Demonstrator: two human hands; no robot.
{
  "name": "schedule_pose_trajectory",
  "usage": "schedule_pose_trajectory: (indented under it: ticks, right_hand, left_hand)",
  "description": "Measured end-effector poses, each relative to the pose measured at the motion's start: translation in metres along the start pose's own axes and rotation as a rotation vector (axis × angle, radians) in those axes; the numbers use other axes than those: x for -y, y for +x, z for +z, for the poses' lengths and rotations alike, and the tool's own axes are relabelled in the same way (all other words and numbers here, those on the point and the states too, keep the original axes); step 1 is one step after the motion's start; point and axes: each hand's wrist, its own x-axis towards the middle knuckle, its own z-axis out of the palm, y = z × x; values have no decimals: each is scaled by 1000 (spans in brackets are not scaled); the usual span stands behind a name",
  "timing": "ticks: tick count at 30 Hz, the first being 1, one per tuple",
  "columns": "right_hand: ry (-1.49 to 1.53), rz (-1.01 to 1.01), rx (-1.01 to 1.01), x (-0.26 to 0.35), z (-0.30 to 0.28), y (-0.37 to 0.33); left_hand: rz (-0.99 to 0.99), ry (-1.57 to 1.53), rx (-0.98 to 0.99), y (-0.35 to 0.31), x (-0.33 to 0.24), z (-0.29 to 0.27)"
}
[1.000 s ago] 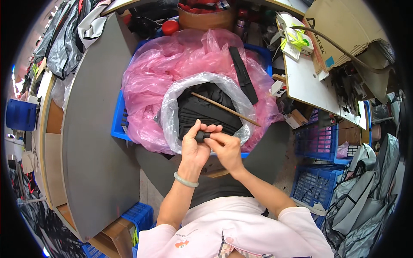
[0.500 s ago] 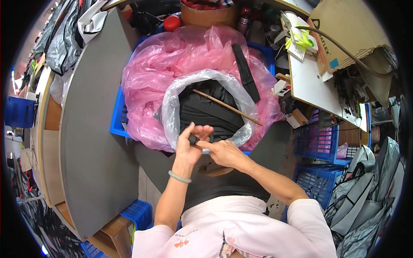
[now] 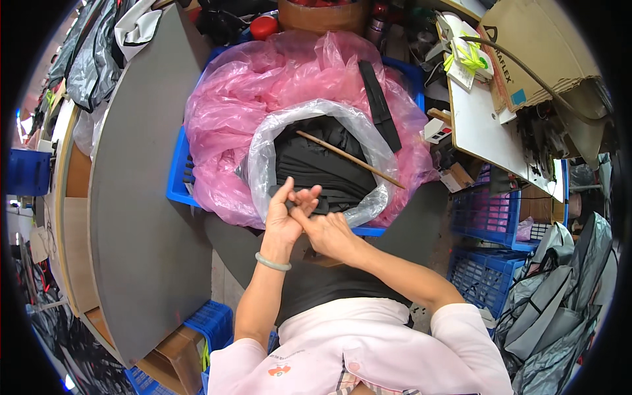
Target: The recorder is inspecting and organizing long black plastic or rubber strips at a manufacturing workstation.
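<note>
Over the near rim of a clear plastic bag (image 3: 263, 141), my two hands meet. A small black fabric strip shows at my left hand (image 3: 284, 222), its palm turned up and its fingers curled round the strip. My right hand (image 3: 331, 236) is closed, its leading finger pressed into the left palm at the strip; its grip is partly hidden. Many folded black fabric pieces (image 3: 316, 161) fill the bag. Across its mouth lies a thin wooden stick (image 3: 352, 159). The bag sits within a crumpled pink plastic bag (image 3: 224, 112), on which a longer black strip (image 3: 380, 105) lies.
A blue crate (image 3: 176, 179) holds the pink bag. Grey board (image 3: 145, 197) rises at my left. To the right stand a white tabletop (image 3: 480, 131), a cardboard box (image 3: 540, 52) and stacked blue crates (image 3: 480, 280). Silver-grey fabric pieces (image 3: 559, 296) hang at lower right.
My right hand has shifted slightly left and nearer to me, closer against the left palm. The left fingers have changed their curl, and more black fabric shows behind them.
</note>
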Motion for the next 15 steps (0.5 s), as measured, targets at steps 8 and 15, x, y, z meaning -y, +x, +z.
schedule_pose_trajectory:
  ticks: [8,15]
  right_hand:
    - [81,-34,-13,-29,14,22]
    - [-364,305,-585,-152,2,11]
  left_hand:
    - [28,155,33,7,21,8]
    - [57,-80,-160,12,-66,-1]
